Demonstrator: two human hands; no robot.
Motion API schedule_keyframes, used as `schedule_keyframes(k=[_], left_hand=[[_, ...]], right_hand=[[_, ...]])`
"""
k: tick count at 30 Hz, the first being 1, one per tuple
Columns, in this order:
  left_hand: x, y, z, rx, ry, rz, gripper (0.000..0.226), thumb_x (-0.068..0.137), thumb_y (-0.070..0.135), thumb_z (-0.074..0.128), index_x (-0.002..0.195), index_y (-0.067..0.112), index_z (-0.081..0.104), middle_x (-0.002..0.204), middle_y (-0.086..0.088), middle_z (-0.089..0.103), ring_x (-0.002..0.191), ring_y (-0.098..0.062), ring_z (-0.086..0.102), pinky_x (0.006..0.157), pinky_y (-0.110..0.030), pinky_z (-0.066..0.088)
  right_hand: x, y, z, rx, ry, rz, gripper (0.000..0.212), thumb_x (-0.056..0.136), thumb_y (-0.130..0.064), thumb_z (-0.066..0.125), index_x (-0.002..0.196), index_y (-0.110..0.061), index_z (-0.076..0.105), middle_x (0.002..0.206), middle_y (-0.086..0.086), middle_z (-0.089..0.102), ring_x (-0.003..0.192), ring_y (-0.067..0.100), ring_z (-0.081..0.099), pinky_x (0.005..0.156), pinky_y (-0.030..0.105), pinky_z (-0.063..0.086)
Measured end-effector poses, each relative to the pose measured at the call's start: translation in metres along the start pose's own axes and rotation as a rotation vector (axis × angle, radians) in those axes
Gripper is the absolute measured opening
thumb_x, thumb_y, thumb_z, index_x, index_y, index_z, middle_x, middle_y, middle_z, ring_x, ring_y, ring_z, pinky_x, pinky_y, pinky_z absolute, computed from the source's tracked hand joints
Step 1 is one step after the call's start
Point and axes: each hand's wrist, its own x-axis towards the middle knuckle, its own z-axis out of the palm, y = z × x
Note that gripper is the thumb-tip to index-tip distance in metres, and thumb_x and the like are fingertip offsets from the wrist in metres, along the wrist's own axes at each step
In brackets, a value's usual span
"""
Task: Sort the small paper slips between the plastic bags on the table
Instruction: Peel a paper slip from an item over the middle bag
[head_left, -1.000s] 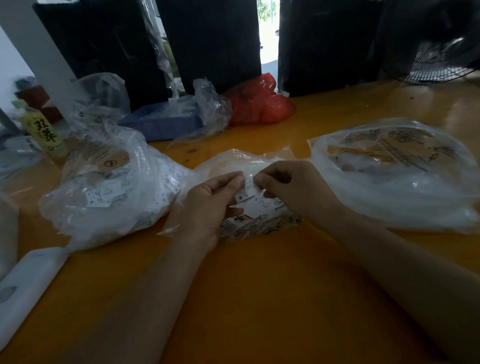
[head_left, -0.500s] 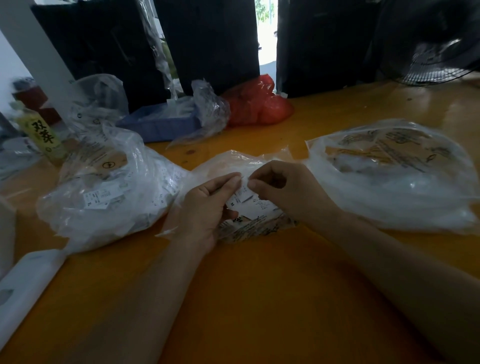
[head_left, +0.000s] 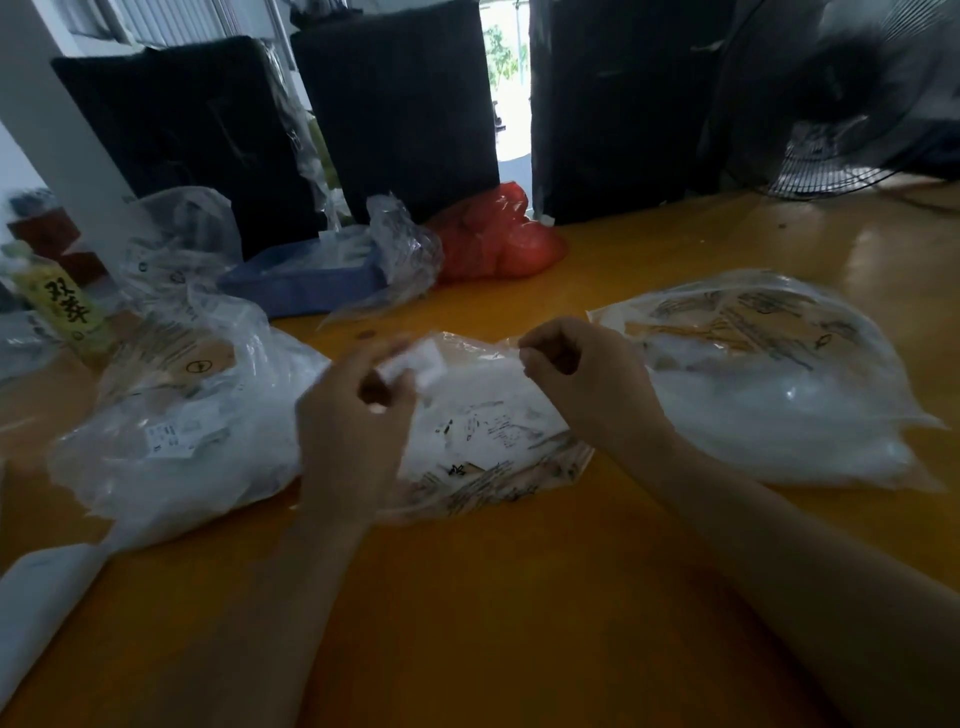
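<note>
Three clear plastic bags of small printed paper slips lie on the orange table (head_left: 519, 597): a left bag (head_left: 171, 441), a middle bag (head_left: 493, 431) and a right bag (head_left: 779, 395). My left hand (head_left: 353, 426), blurred by motion, hovers over the middle bag's left side and pinches a white paper slip (head_left: 421, 361) between thumb and fingers. My right hand (head_left: 587, 384) is over the middle bag's right side, fingers curled, its fingertips pinched at the bag's raised upper edge.
Behind the bags sit a red plastic bag (head_left: 493, 239), a blue tray (head_left: 301, 280) under crumpled plastic and a yellow-labelled bottle (head_left: 62, 312). Black panels (head_left: 405, 104) stand along the far edge, a fan (head_left: 852, 130) at the back right. A white flat object (head_left: 36, 597) lies at the front left.
The hands, which were pinching slips together over the middle bag, have drawn apart. My left hand moved left with a slip; my right hand shifted slightly right.
</note>
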Motion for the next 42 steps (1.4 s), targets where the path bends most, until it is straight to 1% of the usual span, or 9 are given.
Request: schedule_keyframes(k=[3,5,9,14,21,29,33,37,42], left_hand=[[0.029,-0.029,-0.036,0.235,0.369,0.290,0.023,0.105,0.014,0.062,0.125,0.014,0.071,0.126,-0.004,0.071,0.109,-0.011,0.066,0.093,-0.009,0.049],[0.048,-0.067,-0.063,0.322,0.487,0.070,0.030,0.110,0.034,0.050,0.132,0.021,0.065,0.133,-0.004,0.069,0.118,-0.017,0.065,0.100,-0.028,0.054],[0.050,-0.108,-0.087,0.445,0.243,-0.518,0.047,0.106,0.041,0.042,0.139,0.013,0.058,0.135,-0.017,0.066,0.120,-0.039,0.063,0.103,-0.058,0.052],[0.035,-0.084,-0.078,0.684,0.108,-0.392,0.026,0.099,0.011,0.057,0.107,-0.001,0.079,0.098,-0.033,0.071,0.093,-0.051,0.063,0.085,-0.055,0.051],[0.038,-0.069,-0.070,0.829,0.054,-0.342,0.034,0.106,0.015,0.048,0.129,-0.001,0.067,0.113,-0.041,0.061,0.117,-0.057,0.048,0.095,-0.062,0.038],[0.037,-0.038,-0.056,0.466,0.363,0.061,0.033,0.105,0.016,0.041,0.122,0.002,0.066,0.121,-0.024,0.067,0.120,-0.041,0.057,0.105,-0.053,0.038],[0.015,-0.007,-0.013,0.207,0.182,0.303,0.023,0.103,0.008,0.051,0.109,0.000,0.071,0.107,-0.015,0.071,0.105,-0.028,0.061,0.095,-0.045,0.044],[-0.002,0.007,0.010,-0.120,-0.144,0.017,0.019,0.109,0.035,0.051,0.116,0.028,0.068,0.108,0.018,0.072,0.097,0.004,0.063,0.081,-0.011,0.049],[-0.014,0.009,0.030,-0.563,-0.491,-0.410,0.047,0.081,0.062,0.066,0.118,0.032,0.067,0.105,0.011,0.080,0.093,-0.012,0.077,0.084,-0.027,0.062]], right_hand=[[0.015,0.004,-0.028,-0.487,0.038,-0.102,0.012,0.103,-0.024,0.055,0.106,-0.016,0.064,0.088,-0.002,0.061,0.075,0.013,0.056,0.067,0.030,0.046],[0.023,0.012,-0.051,-0.744,0.057,0.024,0.012,0.102,-0.015,0.052,0.097,-0.012,0.062,0.074,0.001,0.052,0.061,0.013,0.046,0.054,0.028,0.035],[0.025,0.033,-0.081,-0.958,-0.158,0.381,0.030,0.091,0.006,0.051,0.064,-0.009,0.052,0.064,0.006,0.048,0.055,0.020,0.047,0.049,0.027,0.035],[0.024,0.047,-0.076,-0.955,-0.296,0.426,0.009,0.096,-0.008,0.055,0.099,-0.008,0.064,0.100,0.012,0.067,0.095,0.032,0.063,0.072,0.034,0.047],[0.027,0.040,-0.074,-0.964,-0.148,0.400,0.034,0.090,0.005,0.048,0.060,-0.012,0.047,0.063,0.007,0.051,0.059,0.024,0.053,0.054,0.032,0.046],[0.023,0.017,-0.051,-0.650,0.172,0.053,0.012,0.101,-0.026,0.057,0.099,-0.014,0.058,0.102,0.000,0.047,0.080,0.016,0.050,0.073,0.028,0.037],[0.015,0.009,-0.028,-0.253,0.118,0.033,0.014,0.101,-0.033,0.061,0.097,-0.020,0.058,0.086,-0.009,0.061,0.074,0.011,0.057,0.068,0.024,0.048],[0.007,0.004,-0.013,0.184,-0.040,0.139,0.012,0.098,-0.032,0.065,0.096,-0.021,0.062,0.080,-0.009,0.072,0.067,0.006,0.067,0.062,0.017,0.055],[0.003,0.003,-0.003,0.290,-0.142,0.148,0.010,0.098,-0.029,0.067,0.095,-0.020,0.063,0.081,-0.006,0.074,0.066,0.010,0.068,0.064,0.020,0.056]])
